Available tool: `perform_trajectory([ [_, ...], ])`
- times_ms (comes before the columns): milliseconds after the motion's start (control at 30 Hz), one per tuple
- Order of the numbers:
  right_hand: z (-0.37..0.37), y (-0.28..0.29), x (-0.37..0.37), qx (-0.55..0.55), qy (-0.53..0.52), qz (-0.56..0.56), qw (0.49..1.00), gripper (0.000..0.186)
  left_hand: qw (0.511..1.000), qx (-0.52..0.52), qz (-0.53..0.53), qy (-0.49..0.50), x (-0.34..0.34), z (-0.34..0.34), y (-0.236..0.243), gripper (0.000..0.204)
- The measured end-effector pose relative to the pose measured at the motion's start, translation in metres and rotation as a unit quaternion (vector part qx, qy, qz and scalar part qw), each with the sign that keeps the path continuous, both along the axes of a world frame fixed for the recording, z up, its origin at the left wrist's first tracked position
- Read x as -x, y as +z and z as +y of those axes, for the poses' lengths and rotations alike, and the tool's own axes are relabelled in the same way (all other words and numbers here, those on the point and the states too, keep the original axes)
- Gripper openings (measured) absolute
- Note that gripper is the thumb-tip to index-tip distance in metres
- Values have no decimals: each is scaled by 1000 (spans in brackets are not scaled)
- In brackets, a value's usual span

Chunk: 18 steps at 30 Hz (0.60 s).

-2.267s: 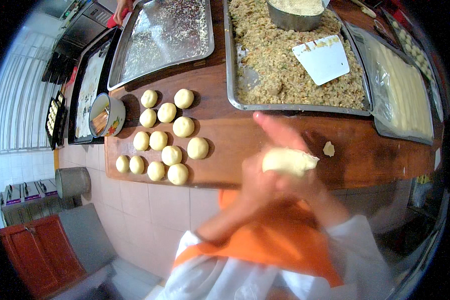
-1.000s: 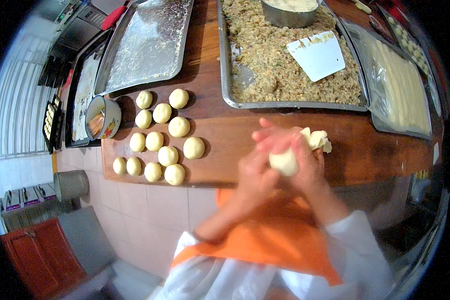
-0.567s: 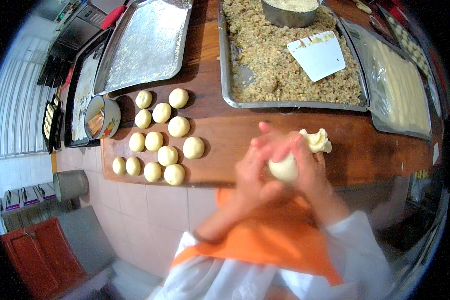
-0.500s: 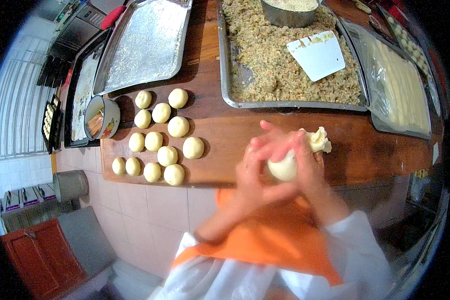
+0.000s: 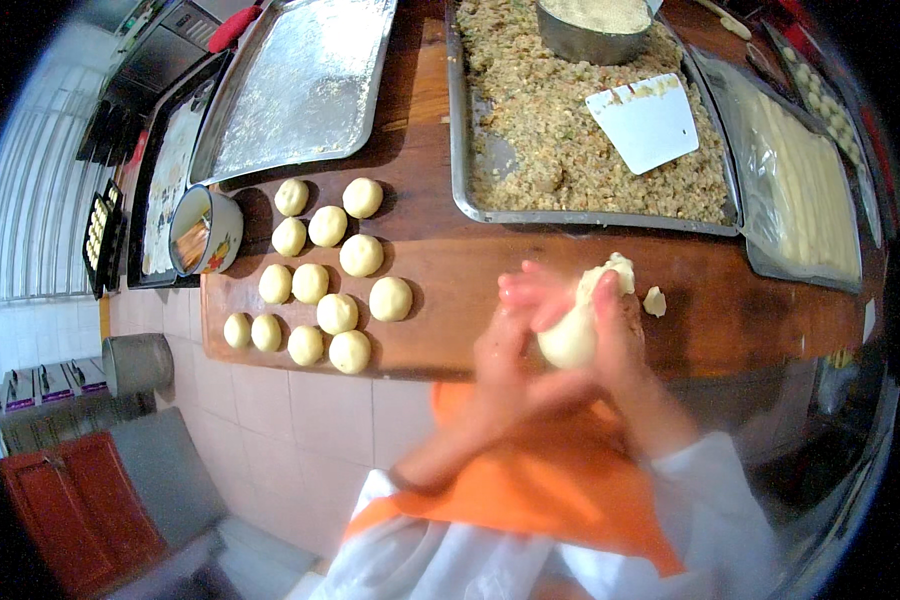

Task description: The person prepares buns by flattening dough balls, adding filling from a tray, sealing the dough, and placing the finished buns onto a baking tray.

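Observation:
A pale, smooth dough ball [image 5: 567, 342] with a ragged pinched top is held between my hands, over the front edge of the wooden table. My right hand [image 5: 618, 335] wraps round its right side, fingers curled near the ragged top. My left hand [image 5: 510, 335] cups the other side, its thumb under the ball and its fingers smeared by motion. On the table just right of my right hand lies a small dough scrap [image 5: 655, 301]. To the left, several finished round dough balls [image 5: 361, 255] sit in loose rows.
Beyond my hands stands a metal tray [image 5: 600, 220] of crumbly filling, with a white scraper [image 5: 650, 130] and a round metal bowl [image 5: 590, 45] on it. Plastic-covered dough strips [image 5: 800, 180] lie at right. At left are a floured tray [image 5: 300, 90] and an enamel bowl [image 5: 220, 235].
A dough scrap has come off the ball's ragged top and now lies on the table. My left fingers have shifted off the top toward the left. The view has tilted slightly.

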State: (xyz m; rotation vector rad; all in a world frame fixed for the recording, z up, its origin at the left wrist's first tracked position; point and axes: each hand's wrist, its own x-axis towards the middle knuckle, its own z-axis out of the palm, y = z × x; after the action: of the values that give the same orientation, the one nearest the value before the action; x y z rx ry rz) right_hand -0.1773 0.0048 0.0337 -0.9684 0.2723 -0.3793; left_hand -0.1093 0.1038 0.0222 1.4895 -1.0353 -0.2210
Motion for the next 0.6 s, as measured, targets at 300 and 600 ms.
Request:
perform_trajectory([
  [300,-1,1,0,80,1,32,996,54,999,29,37,16,3,3,-15,36],
  [600,9,13,-6,28,-23,39,999,48,994,-60,85,-45,-8,14,-33,39],
])
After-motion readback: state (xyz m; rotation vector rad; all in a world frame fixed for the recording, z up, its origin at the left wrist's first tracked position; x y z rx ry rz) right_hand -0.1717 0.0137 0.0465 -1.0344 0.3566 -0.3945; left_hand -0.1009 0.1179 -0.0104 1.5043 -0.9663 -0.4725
